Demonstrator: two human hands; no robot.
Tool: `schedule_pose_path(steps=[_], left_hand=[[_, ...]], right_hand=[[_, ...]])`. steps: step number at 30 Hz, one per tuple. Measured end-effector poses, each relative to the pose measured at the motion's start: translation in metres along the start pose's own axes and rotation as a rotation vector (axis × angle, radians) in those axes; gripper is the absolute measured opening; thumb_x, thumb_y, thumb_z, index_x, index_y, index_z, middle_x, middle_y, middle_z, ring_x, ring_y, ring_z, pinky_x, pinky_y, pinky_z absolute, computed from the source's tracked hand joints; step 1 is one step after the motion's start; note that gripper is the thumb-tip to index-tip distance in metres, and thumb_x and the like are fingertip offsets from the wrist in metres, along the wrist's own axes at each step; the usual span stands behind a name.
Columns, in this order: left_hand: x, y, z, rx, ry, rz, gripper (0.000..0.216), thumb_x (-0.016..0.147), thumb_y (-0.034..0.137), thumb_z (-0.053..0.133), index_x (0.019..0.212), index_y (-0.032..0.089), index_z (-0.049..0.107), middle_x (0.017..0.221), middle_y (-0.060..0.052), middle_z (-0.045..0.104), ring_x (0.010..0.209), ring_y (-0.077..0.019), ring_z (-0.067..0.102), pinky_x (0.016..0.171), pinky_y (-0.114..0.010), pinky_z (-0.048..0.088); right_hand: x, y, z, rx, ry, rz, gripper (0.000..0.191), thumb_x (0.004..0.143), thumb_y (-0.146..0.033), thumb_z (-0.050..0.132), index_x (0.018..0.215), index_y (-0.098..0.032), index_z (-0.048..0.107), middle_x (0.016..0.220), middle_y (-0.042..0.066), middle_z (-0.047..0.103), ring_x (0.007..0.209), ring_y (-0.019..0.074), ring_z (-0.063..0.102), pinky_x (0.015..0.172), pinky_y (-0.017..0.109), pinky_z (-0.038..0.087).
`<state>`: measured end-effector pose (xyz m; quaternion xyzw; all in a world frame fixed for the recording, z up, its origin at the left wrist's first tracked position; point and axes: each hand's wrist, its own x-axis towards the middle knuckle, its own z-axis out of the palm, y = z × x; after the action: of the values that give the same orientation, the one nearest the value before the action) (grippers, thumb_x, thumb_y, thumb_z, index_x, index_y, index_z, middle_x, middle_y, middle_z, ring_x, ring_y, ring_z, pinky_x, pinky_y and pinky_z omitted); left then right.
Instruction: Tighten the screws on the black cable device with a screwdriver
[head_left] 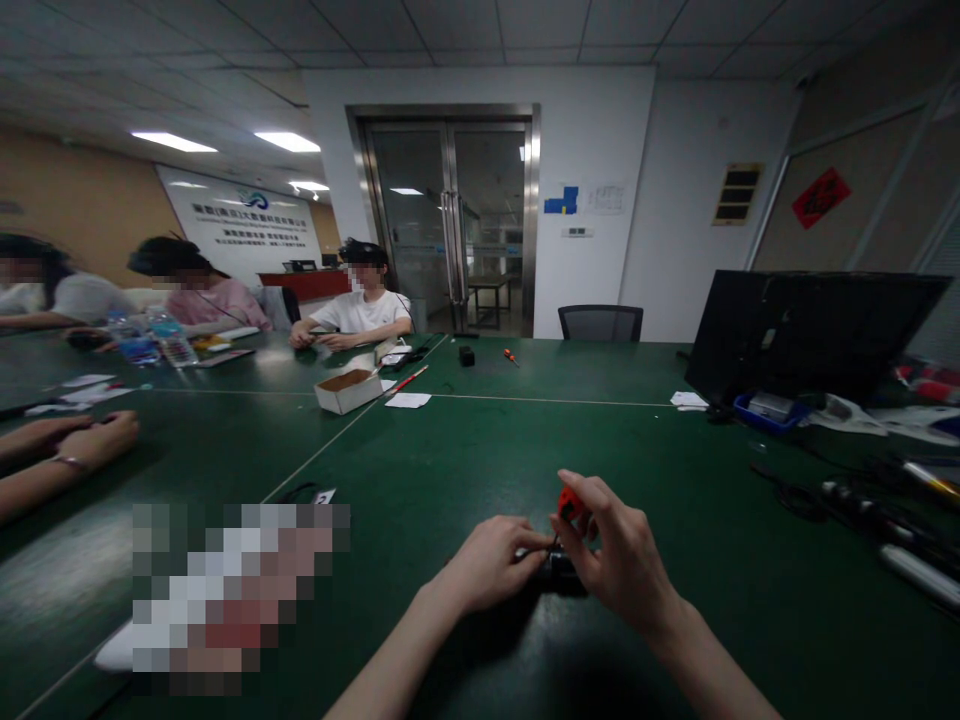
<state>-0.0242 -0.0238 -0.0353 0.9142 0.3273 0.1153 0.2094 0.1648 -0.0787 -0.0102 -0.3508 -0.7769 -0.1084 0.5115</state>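
Note:
On the green table in front of me lies a small black object (564, 575) with a shiny, rounded surface; its kind is not clear. My left hand (499, 562) is closed at its left end, thumb and fingertips pressed against it. Above it, my right hand (621, 548) pinches the red and black handle of a small screwdriver (570, 503). The thin shaft points down at the black object near my left fingertips. Whether its tip sits in a screw is too small to tell.
A white open box (349, 392), an orange-handled screwdriver (511, 356) and a small black block (466, 356) lie farther back. At right stand a black monitor (810, 335) and a blue tray (772, 412), with metal tubes nearby. Another person's hands (97, 440) rest at left; several people sit beyond.

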Motion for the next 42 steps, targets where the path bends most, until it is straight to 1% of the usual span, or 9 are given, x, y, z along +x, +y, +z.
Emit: schedule_pose_path(steps=[4, 9, 14, 19, 22, 26, 32, 37, 42], left_hand=[[0.0003, 0.0009, -0.0005, -0.001, -0.006, -0.005, 0.030, 0.101, 0.033, 0.048, 0.105, 0.027, 0.077, 0.102, -0.004, 0.074, 0.092, -0.0214, 0.067, 0.086, -0.027, 0.048], [-0.0003, 0.0038, -0.0033, 0.007, -0.016, -0.015, 0.031, 0.100, 0.030, 0.047, 0.105, 0.026, 0.078, 0.100, -0.004, 0.074, 0.091, -0.0213, 0.066, 0.084, -0.027, 0.048], [-0.0006, 0.0043, -0.0041, 0.024, -0.016, -0.014, 0.032, 0.099, 0.027, 0.048, 0.107, 0.026, 0.078, 0.098, -0.004, 0.073, 0.089, -0.0220, 0.066, 0.082, -0.028, 0.047], [-0.0001, 0.0034, -0.0033, 0.011, -0.026, -0.019, 0.030, 0.100, 0.030, 0.048, 0.108, 0.026, 0.078, 0.102, -0.005, 0.074, 0.091, -0.0220, 0.066, 0.084, -0.027, 0.047], [-0.0001, 0.0038, -0.0038, -0.001, -0.030, -0.026, 0.030, 0.101, 0.032, 0.049, 0.107, 0.026, 0.077, 0.103, -0.005, 0.074, 0.093, -0.0221, 0.066, 0.086, -0.027, 0.047], [-0.0004, 0.0063, -0.0060, 0.000, -0.033, -0.038, 0.030, 0.101, 0.029, 0.049, 0.105, 0.026, 0.078, 0.103, -0.005, 0.073, 0.093, -0.0219, 0.066, 0.085, -0.027, 0.047], [-0.0008, 0.0091, -0.0080, 0.005, -0.042, -0.055, 0.031, 0.100, 0.028, 0.048, 0.106, 0.026, 0.078, 0.099, -0.004, 0.073, 0.091, -0.0215, 0.065, 0.083, -0.027, 0.048], [0.0000, 0.0061, -0.0054, -0.003, -0.030, -0.037, 0.032, 0.100, 0.031, 0.047, 0.107, 0.025, 0.078, 0.102, -0.005, 0.073, 0.092, -0.0212, 0.065, 0.086, -0.027, 0.048], [-0.0001, 0.0058, -0.0055, 0.007, -0.032, -0.038, 0.031, 0.100, 0.031, 0.047, 0.103, 0.026, 0.078, 0.100, -0.005, 0.073, 0.090, -0.0217, 0.065, 0.084, -0.027, 0.048]], right_hand=[[0.0003, 0.0004, -0.0009, -0.017, -0.006, 0.001, 0.038, 0.103, -0.023, 0.050, 0.141, -0.022, 0.043, 0.089, 0.002, 0.064, 0.059, 0.0117, 0.060, 0.052, 0.021, 0.050], [0.0023, -0.0047, -0.0018, 0.010, -0.028, 0.018, 0.045, 0.102, -0.018, 0.046, 0.147, -0.020, 0.041, 0.099, 0.006, 0.067, 0.067, 0.0127, 0.064, 0.057, 0.022, 0.054], [0.0012, -0.0046, -0.0002, 0.015, -0.020, 0.025, 0.050, 0.100, -0.016, 0.046, 0.150, -0.021, 0.036, 0.094, 0.004, 0.066, 0.064, 0.0129, 0.063, 0.055, 0.023, 0.054], [-0.0002, -0.0014, 0.0006, -0.003, 0.013, 0.012, 0.043, 0.102, -0.019, 0.049, 0.143, -0.022, 0.040, 0.089, 0.002, 0.063, 0.058, 0.0116, 0.059, 0.051, 0.022, 0.051], [0.0006, -0.0018, -0.0004, -0.013, 0.004, 0.028, 0.041, 0.102, -0.021, 0.050, 0.141, -0.022, 0.041, 0.090, 0.002, 0.063, 0.061, 0.0120, 0.060, 0.052, 0.022, 0.051], [0.0018, -0.0040, -0.0017, 0.011, -0.023, 0.046, 0.046, 0.101, -0.019, 0.047, 0.146, -0.021, 0.038, 0.097, 0.005, 0.065, 0.064, 0.0123, 0.062, 0.055, 0.024, 0.053], [0.0000, -0.0032, -0.0001, 0.021, -0.037, 0.026, 0.050, 0.101, -0.017, 0.046, 0.148, -0.022, 0.033, 0.091, 0.003, 0.064, 0.062, 0.0131, 0.062, 0.053, 0.023, 0.052], [-0.0013, -0.0015, 0.0012, -0.004, -0.019, 0.015, 0.045, 0.102, -0.020, 0.049, 0.145, -0.024, 0.037, 0.090, 0.002, 0.063, 0.059, 0.0124, 0.060, 0.051, 0.023, 0.051], [0.0006, -0.0039, -0.0002, 0.024, -0.024, 0.029, 0.047, 0.102, -0.020, 0.047, 0.147, -0.022, 0.037, 0.092, 0.003, 0.064, 0.061, 0.0128, 0.061, 0.053, 0.023, 0.052]])
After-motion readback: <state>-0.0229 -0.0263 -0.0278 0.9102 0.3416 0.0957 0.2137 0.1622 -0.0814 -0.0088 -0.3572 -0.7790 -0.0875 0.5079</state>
